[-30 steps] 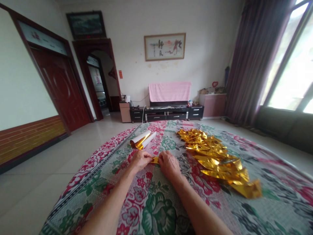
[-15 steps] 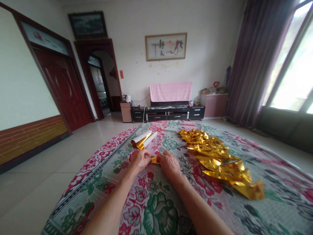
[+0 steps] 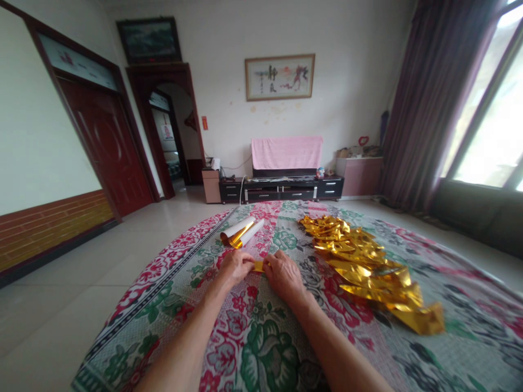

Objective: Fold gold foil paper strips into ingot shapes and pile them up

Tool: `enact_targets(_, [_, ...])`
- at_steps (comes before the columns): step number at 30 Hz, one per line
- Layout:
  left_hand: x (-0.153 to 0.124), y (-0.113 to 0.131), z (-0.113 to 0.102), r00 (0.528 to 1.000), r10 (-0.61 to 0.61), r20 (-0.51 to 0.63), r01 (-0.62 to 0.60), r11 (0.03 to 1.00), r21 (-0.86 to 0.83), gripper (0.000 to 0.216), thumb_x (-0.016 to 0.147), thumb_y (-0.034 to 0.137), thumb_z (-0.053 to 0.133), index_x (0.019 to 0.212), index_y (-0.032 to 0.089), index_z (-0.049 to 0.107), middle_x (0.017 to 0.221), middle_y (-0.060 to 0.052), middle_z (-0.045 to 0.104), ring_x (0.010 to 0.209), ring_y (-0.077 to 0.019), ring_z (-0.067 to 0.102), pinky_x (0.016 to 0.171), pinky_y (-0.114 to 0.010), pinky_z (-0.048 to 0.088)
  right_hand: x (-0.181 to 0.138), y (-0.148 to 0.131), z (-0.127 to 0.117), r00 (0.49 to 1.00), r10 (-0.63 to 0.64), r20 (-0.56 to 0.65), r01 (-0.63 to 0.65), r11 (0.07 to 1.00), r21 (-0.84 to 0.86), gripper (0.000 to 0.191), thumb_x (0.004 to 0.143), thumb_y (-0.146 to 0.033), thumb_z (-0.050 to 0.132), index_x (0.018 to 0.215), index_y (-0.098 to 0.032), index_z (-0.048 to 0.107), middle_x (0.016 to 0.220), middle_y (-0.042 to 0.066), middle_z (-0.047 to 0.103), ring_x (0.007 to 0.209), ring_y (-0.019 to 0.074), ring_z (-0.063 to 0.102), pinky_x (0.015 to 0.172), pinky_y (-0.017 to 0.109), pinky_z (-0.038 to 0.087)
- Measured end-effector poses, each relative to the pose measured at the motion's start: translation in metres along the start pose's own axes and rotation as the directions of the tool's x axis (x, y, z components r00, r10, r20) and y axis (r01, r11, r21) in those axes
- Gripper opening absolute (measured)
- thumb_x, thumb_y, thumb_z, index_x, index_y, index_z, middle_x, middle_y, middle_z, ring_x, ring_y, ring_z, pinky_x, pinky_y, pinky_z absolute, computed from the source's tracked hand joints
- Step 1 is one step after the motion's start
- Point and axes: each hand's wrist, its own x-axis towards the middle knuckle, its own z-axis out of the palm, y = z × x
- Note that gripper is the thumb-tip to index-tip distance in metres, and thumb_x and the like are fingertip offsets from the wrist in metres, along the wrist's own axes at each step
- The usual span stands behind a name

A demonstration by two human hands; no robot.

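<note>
Between my hands, a small piece of gold foil paper (image 3: 259, 266) shows as a narrow strip just above the cloth. My left hand (image 3: 237, 267) pinches its left end, fingers closed. The right end is gripped by my right hand (image 3: 284, 272), with its fingers curled over and hiding much of the piece. Just beyond my left hand lie curled sheets of gold foil paper (image 3: 241, 232), white on one side. To the right of my right hand, a long overlapping heap of folded gold foil pieces (image 3: 368, 261) stretches across the cloth.
A flowered cloth (image 3: 229, 348) in red, green and grey covers the round table. Past its far edge stand a low black cabinet (image 3: 265, 194) and a pink cloth (image 3: 286, 152) draped over something. A curtain (image 3: 429, 109) hangs beside the window at right.
Both hands keep their hold on the foil paper in nearly the same place. The whole view has shifted very slightly; the heap and curled sheets lie as before.
</note>
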Motion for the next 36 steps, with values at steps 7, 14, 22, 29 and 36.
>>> enact_targets(7, [-0.001,0.003,-0.004,0.995,-0.100,0.016,0.100,0.995,0.003,0.022,0.069,0.026,0.059,0.086,0.023,0.073,0.072,0.000,0.071,0.065,-0.0127,0.061,0.063,-0.021,0.043,0.000,-0.004,0.004,0.997,0.074,-0.017,-0.075,0.997,-0.018,0.019,0.086,-0.033,0.043,0.090,-0.025,0.059,0.090,0.003,0.055,0.080,0.0154,0.053,0.067,0.025,0.033])
enact_targets(14, [-0.001,0.003,-0.005,0.996,-0.084,0.013,0.084,0.996,-0.007,0.021,0.069,0.030,0.060,0.085,0.023,0.073,0.066,0.000,0.069,0.062,-0.0129,0.060,0.061,-0.021,0.042,0.001,-0.010,0.002,0.994,0.106,0.003,-0.105,0.993,-0.049,0.020,0.086,-0.035,0.042,0.090,-0.024,0.058,0.092,0.004,0.055,0.084,0.0161,0.053,0.069,0.026,0.033])
enact_targets(22, [-0.001,0.003,-0.007,0.997,-0.069,0.027,0.070,0.998,-0.009,0.020,0.071,0.028,0.057,0.082,0.025,0.073,0.068,0.001,0.070,0.066,-0.0140,0.061,0.063,-0.022,0.043,0.003,-0.019,-0.002,0.986,0.161,0.035,-0.158,0.983,-0.090,0.024,0.085,-0.039,0.043,0.091,-0.022,0.058,0.094,0.007,0.055,0.086,0.0192,0.053,0.069,0.029,0.036])
enact_targets(29, [0.003,-0.004,-0.003,0.993,-0.116,-0.016,0.115,0.993,-0.040,0.036,0.066,0.023,0.059,0.100,0.019,0.068,0.072,-0.001,0.069,0.070,-0.0144,0.061,0.065,-0.021,0.045,0.004,-0.023,-0.004,0.983,0.183,0.028,-0.181,0.980,-0.085,0.026,0.083,-0.040,0.043,0.091,-0.021,0.058,0.093,0.008,0.055,0.086,0.0206,0.053,0.069,0.030,0.037])
enact_targets(36, [0.005,-0.008,-0.003,0.988,-0.154,-0.022,0.150,0.982,-0.119,0.040,0.066,0.017,0.054,0.104,0.017,0.066,0.075,-0.002,0.069,0.073,-0.0141,0.061,0.069,-0.021,0.046,0.005,-0.027,0.001,0.979,0.203,0.018,-0.200,0.975,-0.100,0.032,0.084,-0.044,0.041,0.096,-0.020,0.057,0.094,0.009,0.054,0.089,0.0223,0.053,0.072,0.032,0.037])
